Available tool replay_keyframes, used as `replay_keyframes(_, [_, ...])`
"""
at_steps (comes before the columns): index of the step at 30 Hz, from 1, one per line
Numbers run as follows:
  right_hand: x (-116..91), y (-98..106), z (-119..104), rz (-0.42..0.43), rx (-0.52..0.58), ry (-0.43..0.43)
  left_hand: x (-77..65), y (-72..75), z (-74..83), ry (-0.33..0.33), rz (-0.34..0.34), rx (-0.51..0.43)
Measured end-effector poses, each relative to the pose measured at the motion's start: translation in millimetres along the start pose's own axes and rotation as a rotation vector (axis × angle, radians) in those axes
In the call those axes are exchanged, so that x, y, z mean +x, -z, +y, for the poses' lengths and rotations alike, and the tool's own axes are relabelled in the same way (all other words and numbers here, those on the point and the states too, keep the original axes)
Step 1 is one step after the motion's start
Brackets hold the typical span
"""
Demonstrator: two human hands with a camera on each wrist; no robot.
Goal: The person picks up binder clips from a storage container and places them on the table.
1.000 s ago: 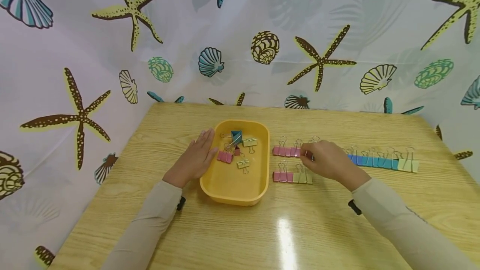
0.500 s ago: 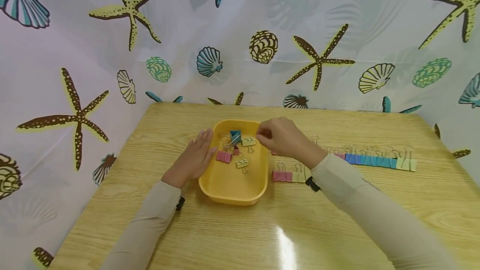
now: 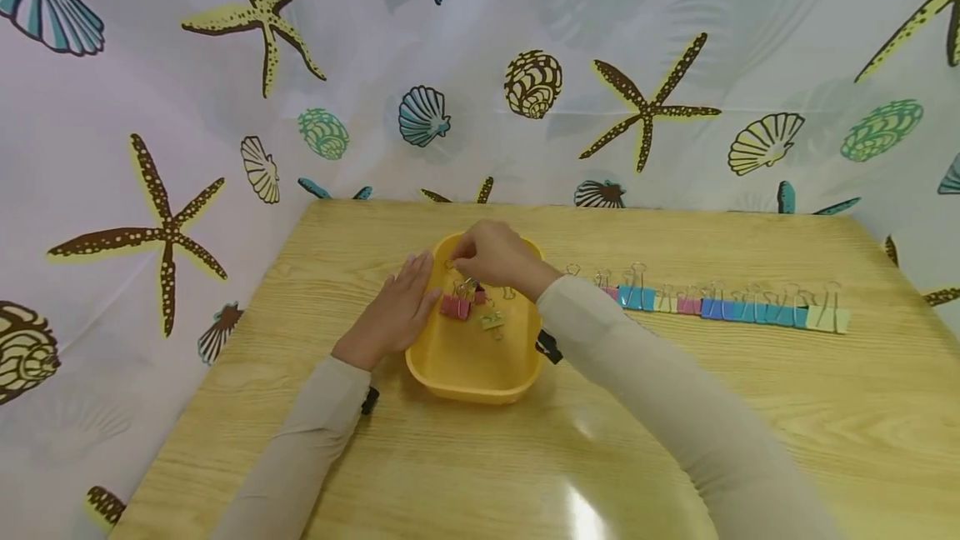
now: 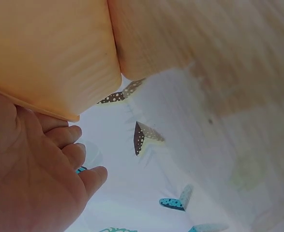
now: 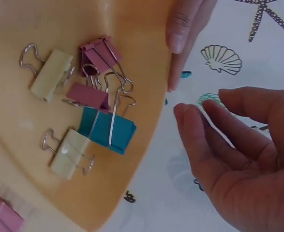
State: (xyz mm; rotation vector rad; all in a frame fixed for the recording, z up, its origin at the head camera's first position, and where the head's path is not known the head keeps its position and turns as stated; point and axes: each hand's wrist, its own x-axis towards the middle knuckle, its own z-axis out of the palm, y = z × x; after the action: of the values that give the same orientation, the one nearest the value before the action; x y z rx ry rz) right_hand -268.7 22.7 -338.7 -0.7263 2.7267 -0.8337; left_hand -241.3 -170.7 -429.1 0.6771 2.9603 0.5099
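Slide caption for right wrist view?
Empty right hand near a yellow tray of five binder clips (pink, pale yellow, teal), left hand at tray edge.

White glare on glossy tabletop [image 3: 584, 512]

Inside the rounded yellow tray [image 3: 474, 396], a teal binder clip [image 5: 108, 130] and two pink clips [image 5: 88, 95] lie bunched, their silver wire handles overlapping; two pale yellow clips [image 5: 69, 153] lie beside them. Right of the tray, a multicoloured clip row [image 3: 717, 309] runs outward, clips side by side.
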Motion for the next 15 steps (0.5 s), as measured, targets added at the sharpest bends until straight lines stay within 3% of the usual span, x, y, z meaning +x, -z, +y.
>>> replay_keyframes(8, [17.6, -18.0, 3.1, -0.048, 0.062, -0.177, 1.4, 1.8, -1.1, 0.004, -0.009, 0.01])
replay_keyframes(15, [27.4, -32.3, 3.9, -0.096, -0.039, -0.195, 0.6, 2.8, 1.4, 0.004, -0.003, 0.007])
